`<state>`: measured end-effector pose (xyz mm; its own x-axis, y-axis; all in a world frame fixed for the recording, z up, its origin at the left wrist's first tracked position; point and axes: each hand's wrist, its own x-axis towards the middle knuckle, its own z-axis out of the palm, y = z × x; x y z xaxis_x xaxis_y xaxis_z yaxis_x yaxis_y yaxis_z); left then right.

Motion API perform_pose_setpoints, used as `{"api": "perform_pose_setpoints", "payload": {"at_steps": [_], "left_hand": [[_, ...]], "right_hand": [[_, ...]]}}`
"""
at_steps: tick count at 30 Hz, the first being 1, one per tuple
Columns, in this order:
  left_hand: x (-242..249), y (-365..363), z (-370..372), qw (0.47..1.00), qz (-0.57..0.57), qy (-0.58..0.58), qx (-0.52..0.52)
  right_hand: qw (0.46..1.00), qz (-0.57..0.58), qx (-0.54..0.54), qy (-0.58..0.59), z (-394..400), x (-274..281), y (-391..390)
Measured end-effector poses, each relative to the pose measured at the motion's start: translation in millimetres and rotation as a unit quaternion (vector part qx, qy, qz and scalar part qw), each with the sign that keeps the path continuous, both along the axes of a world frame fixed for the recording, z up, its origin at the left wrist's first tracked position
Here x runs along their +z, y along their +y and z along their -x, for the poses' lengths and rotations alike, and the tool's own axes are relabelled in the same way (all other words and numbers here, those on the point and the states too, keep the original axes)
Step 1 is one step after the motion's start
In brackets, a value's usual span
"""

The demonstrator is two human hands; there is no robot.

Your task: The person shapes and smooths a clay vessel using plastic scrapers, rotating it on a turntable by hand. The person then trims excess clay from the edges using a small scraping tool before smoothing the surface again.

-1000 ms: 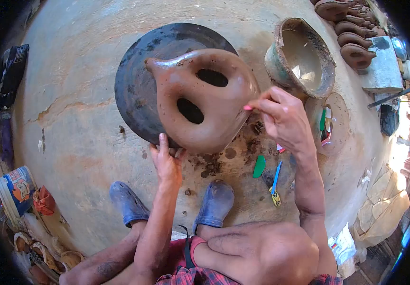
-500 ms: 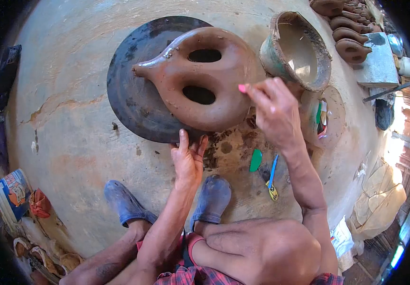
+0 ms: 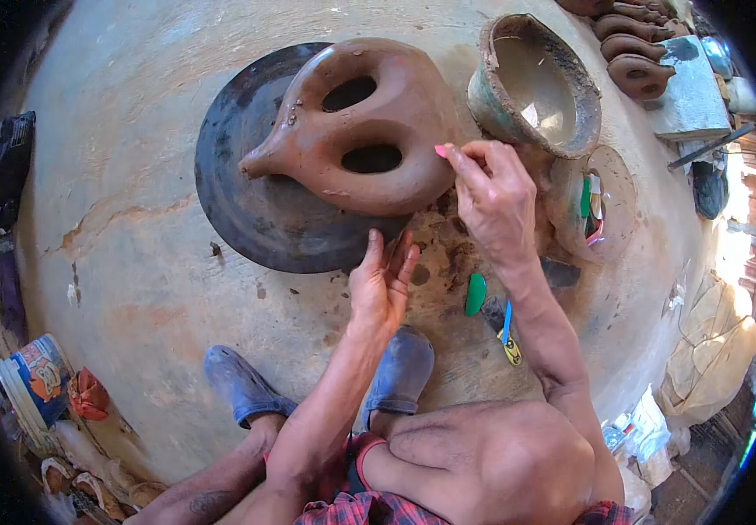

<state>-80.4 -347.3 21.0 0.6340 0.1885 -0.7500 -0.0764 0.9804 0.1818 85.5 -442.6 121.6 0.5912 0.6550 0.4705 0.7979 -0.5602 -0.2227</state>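
Brn clay vessel (image 3: pixel 426 96), shiny, 2 oval holes, spout twd 8–9 o'clock, on blk disc (image 3: pixel 240 210); sm. pink tool (image 3: pixel 441 151) at vessel's 3–4 o'clock.

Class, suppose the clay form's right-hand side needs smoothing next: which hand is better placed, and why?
Probably the right hand: it pinches a pink piece at that side of the clay form. The left hand, open with nothing visible in it, is farther off, by the disc.

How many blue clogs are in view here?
2: the left clog, and the right clog beside it, slightly overlapped by the left forearm. No others show.
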Motion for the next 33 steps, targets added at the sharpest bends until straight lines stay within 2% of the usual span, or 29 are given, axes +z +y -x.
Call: {"api": "perform_pose_setpoints", "payload": {"at_steps": [7,9,11,12,13,14,15,16,17,19,20,22,24,25,27,29,33], "left_hand": [[9.5,-19.5,-29.9,0.999,0.028,0.011,-0.023],[0.4,-23.2,-36.9,0.993,0.070,-0.090,-0.038],[-12.0,-19.5,-30.6,0.991,0.039,-0.103,-0.075],[-4.3,-4.8,-23.7,0.986,0.033,-0.076,-0.142],[6.6,-1.4,-18.0,0.985,0.011,0.000,-0.174],[36.6,6.8,-18.7,0.975,-0.004,0.075,-0.207],[45.1,16.3,-9.0,0.975,-0.008,0.076,-0.208],[50.2,34.7,9.8,0.939,-0.118,0.088,-0.311],[53.2,54.4,22.7,0.880,-0.225,0.098,-0.408],[57.7,86.5,34.8,0.810,-0.504,0.081,-0.288],[61.9,108.5,33.1,0.779,-0.583,0.114,-0.200],[59.5,156.1,12.6,0.603,-0.753,0.261,-0.032],[32.5,213.5,-4.7,0.488,-0.811,0.322,0.000],[17.2,229.2,-11.0,0.487,-0.812,0.324,0.000],[5.2,243.8,-22.7,0.633,-0.724,0.256,-0.090],[4.5,240.6,-17.2,0.640,-0.710,0.261,-0.133],[-0.5,227.3,-5.5,0.642,-0.706,0.278,-0.106]], "right_hand": [[0.978,-0.116,-0.143,0.094,44.1,-30.2,22.2],[0.980,-0.141,-0.121,0.065,54.1,-36.9,33.0],[0.982,-0.151,-0.059,0.101,57.5,-33.6,35.8],[0.981,-0.156,-0.062,0.099,52.1,-30.7,35.8],[0.976,-0.171,-0.107,0.077,42.2,-27.0,33.2],[0.969,-0.185,-0.151,0.054,30.1,-24.1,30.8],[0.962,-0.206,-0.172,0.045,11.6,-23.8,30.7],[0.954,-0.227,-0.194,0.035,-10.1,-24.6,31.7],[0.959,-0.216,-0.181,0.030,-27.8,-25.1,32.6],[0.966,-0.211,-0.140,0.040,-56.9,-36.0,39.1],[0.966,-0.212,-0.141,0.042,-63.3,-38.0,41.4],[0.977,-0.177,-0.079,0.087,-72.2,-38.6,45.5],[0.974,-0.180,-0.096,0.096,-60.1,-38.4,49.0],[0.971,-0.183,-0.114,0.104,-51.0,-38.7,51.1],[0.971,-0.187,-0.122,0.086,-34.3,-41.7,56.3],[0.954,-0.207,-0.181,0.120,-14.5,-42.4,62.4],[0.946,-0.230,-0.193,0.121,12.7,-46.8,83.0]]}}
